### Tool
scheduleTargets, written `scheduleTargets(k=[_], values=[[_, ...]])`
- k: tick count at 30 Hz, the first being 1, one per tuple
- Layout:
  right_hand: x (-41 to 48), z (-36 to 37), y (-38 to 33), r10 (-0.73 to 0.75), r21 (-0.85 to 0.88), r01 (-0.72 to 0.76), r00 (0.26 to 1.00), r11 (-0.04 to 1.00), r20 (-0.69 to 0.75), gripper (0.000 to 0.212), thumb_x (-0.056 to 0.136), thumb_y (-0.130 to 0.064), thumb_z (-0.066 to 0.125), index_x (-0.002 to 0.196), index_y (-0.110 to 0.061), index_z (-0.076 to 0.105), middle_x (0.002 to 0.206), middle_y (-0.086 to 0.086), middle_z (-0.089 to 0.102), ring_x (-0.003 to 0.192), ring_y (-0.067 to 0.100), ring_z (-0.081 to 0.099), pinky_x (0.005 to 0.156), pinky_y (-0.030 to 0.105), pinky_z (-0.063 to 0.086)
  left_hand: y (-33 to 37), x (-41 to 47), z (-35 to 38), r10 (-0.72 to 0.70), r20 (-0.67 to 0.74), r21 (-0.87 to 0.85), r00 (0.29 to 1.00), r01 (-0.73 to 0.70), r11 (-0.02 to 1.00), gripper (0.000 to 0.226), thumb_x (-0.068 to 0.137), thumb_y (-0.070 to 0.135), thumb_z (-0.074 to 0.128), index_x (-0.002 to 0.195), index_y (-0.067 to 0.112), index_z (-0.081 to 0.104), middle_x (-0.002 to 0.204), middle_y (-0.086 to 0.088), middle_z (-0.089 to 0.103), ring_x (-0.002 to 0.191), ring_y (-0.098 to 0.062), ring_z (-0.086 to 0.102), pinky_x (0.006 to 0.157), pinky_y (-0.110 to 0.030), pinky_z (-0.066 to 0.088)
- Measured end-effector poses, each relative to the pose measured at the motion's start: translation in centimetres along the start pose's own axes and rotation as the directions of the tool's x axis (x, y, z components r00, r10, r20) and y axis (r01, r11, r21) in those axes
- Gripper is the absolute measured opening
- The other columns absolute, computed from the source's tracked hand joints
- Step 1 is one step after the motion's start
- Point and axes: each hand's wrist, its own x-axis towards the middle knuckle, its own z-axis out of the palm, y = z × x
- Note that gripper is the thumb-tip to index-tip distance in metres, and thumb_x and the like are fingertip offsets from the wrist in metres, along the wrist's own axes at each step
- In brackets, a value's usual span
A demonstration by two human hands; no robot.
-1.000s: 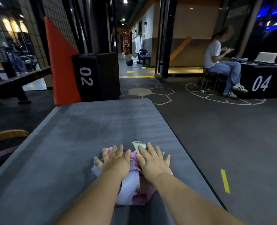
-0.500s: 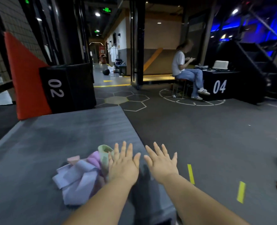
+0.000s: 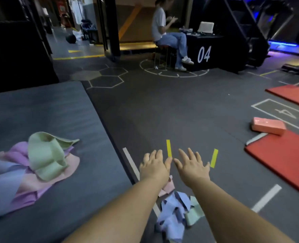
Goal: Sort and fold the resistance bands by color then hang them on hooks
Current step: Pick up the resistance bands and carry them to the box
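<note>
Two band heaps show, and both hands are off them. The larger heap (image 3: pixel 31 174) lies on the grey mat (image 3: pixel 48 106) at the left, near its right edge: one green band (image 3: pixel 47 155) sits looped on top, with purple, pink and blue layers beneath, too bunched to count. The smaller heap (image 3: pixel 175 216) lies on the floor (image 3: pixel 180 111) just beside the mat's edge, seen between the two forearms; it shows one blue tangle (image 3: pixel 171 223), one green piece (image 3: pixel 195 214) and one pink piece (image 3: pixel 168 187). The left hand (image 3: pixel 154 166) and right hand (image 3: pixel 191 167) reach out past this heap, palms down, fingers straight and spread, gripping nothing, thumbs near each other but apart. Whether they touch the floor cannot be told. Two yellow strips (image 3: pixel 168 148) mark the floor by the fingertips, one between the hands and one right of the right hand, and two white strips (image 3: pixel 266 197) lie to either side. At the right are two red mats (image 3: pixel 285 165), well apart, with one pink block (image 3: pixel 268 126) between them, its near end resting on the closer one. Farther off, hexagons (image 3: pixel 106 81) are drawn on the floor, and one person (image 3: pixel 164 28) sits on a stool (image 3: pixel 162 55) beside a black box (image 3: pixel 204 53) marked 04
</note>
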Motion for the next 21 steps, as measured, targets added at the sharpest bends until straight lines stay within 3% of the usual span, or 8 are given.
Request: scheduleTargets(k=[4, 12, 18, 21], values=[[2.0, 3.4, 3.7, 0.061, 0.006, -0.061, 0.996, 0.998, 0.067, 0.057, 0.097, -0.062, 0.017, 0.150, -0.045, 0.008, 0.162, -0.010, 0.000, 0.149, 0.021, -0.002, 0.116, 0.056, 0.009, 0.1, 1.5, 5.3, -0.063, 0.132, 0.023, 0.989, 0.061, 0.998, 0.060, 0.099, 0.056, 0.020, 0.150, 0.025, 0.022, 0.158, 0.006, 0.020, 0.145, -0.020, 0.011, 0.113, -0.041, 0.018], [6.2, 12.4, 9.3, 0.175, 0.024, -0.185, 0.959, 0.982, 0.224, 0.056, 0.096, -0.061, 0.021, 0.149, -0.048, 0.008, 0.161, -0.012, 0.002, 0.149, 0.019, 0.004, 0.113, 0.051, 0.020, -2.1, 5.5, 15.6, -0.131, 0.258, 0.091, 0.957, 0.111, 0.990, 0.052, 0.100, 0.052, 0.024, 0.144, 0.025, 0.029, 0.153, 0.008, 0.029, 0.138, -0.019, 0.022, 0.108, -0.039, 0.025], [8.8, 19.3, 12.8, 0.151, 0.031, -0.171, 0.931, 0.985, 0.333, 0.069, 0.090, -0.071, 0.028, 0.148, -0.051, -0.003, 0.161, -0.013, -0.004, 0.149, 0.021, 0.002, 0.110, 0.046, 0.027, -2.6, 7.5, 22.7, -0.157, 0.386, 0.091, 0.909, 0.132, 0.987, 0.057, 0.099, 0.054, 0.021, 0.152, 0.033, 0.012, 0.160, 0.012, 0.009, 0.148, -0.016, -0.002, 0.117, -0.042, 0.007], [9.4, 21.7, 14.1, 0.102, 0.008, -0.114, 0.918, 0.993, 0.384, 0.085, 0.083, -0.076, 0.040, 0.148, -0.050, -0.009, 0.161, -0.013, -0.010, 0.149, 0.022, -0.001, 0.111, 0.049, 0.027, -3.4, 7.9, 25.2, -0.154, 0.438, 0.112, 0.885, 0.117, 0.987, 0.056, 0.100, 0.054, 0.020, 0.151, 0.038, 0.007, 0.160, 0.017, 0.000, 0.148, -0.014, -0.007, 0.117, -0.044, 0.002]])
